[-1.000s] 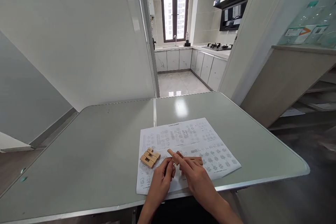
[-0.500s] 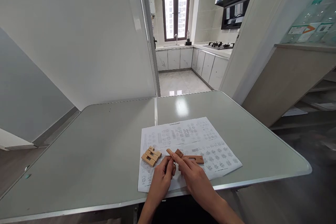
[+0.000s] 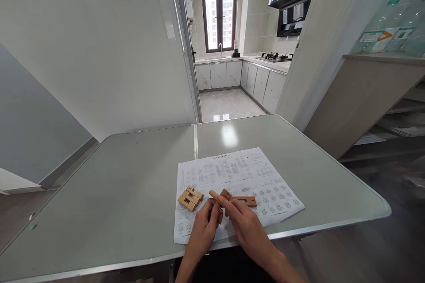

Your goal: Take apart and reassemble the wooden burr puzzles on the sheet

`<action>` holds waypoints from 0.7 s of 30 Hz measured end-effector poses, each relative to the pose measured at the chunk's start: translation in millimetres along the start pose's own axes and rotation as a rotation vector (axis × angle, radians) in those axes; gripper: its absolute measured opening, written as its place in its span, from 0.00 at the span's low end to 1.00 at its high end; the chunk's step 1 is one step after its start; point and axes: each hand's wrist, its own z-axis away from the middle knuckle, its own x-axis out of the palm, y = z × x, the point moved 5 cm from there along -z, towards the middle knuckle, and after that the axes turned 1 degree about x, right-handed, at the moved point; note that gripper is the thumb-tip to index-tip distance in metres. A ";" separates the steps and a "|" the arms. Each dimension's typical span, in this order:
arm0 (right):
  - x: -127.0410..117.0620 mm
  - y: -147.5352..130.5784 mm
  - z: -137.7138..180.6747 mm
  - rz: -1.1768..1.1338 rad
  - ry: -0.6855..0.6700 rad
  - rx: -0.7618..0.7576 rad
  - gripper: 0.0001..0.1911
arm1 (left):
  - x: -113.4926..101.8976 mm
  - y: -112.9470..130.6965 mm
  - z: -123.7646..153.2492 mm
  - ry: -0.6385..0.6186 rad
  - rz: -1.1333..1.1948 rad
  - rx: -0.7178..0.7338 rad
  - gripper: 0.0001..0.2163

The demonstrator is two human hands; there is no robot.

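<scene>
Toward six o'clock on the worktop (image 3: 109, 203), left hand (image 3: 205, 225) and right hand (image 3: 245, 225) hold a slim, tan wooden piece (image 3: 213, 193) in a closed grip. Print on the sheet (image 3: 229, 166) is illegible; notched blocks (image 3: 189, 204) lie at the hands' ten o'clock.

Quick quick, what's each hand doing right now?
Left hand: closed, seemingly pinching the light wooden block; partly hidden.
Right hand: touching the same block; open or closed, I can't tell.
</scene>
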 end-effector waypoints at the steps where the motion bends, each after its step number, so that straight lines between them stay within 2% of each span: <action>1: 0.7 0.9 0.4 -0.004 0.022 0.001 0.34 | 0.7 0.2 0.5 -0.013 0.017 -0.005 0.17; 9: 5.3 2.5 1.6 -0.031 0.089 -0.003 0.30 | 2.1 -1.5 1.4 -0.050 0.090 -0.023 0.19; 15: 3.6 -3.7 -1.0 -0.063 0.040 0.005 0.31 | -0.4 -3.8 0.3 0.010 0.050 -0.017 0.21; 21: 2.0 -3.5 -0.8 -0.120 -0.025 0.017 0.30 | -0.3 -0.3 2.2 -0.006 0.035 0.000 0.19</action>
